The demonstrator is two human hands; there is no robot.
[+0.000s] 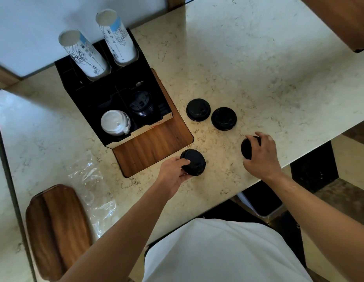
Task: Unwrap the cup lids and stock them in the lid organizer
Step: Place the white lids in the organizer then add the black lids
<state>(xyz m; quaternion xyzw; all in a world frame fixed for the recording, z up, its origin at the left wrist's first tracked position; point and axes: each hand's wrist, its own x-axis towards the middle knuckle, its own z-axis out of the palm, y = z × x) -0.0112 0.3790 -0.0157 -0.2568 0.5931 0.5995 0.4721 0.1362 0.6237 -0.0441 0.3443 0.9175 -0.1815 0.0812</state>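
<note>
the lid organizer [116,94] stands on a wooden board [154,147] at the left of the counter [248,58]. two cup stacks [99,43] rise from its rear slots; lids fill its front compartments. right of the board, two loose lids [198,109] lie side by side. nearer the person, the left hand [173,171] grips one lid [194,162] and the right hand [262,155] another [247,148]. plastic wrap [91,180] lies left of the board.

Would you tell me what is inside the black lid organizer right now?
The organizer holds white lids front left, black lids front right, and two cup stacks behind. How deep each lid stack goes is hidden by its walls.
</note>
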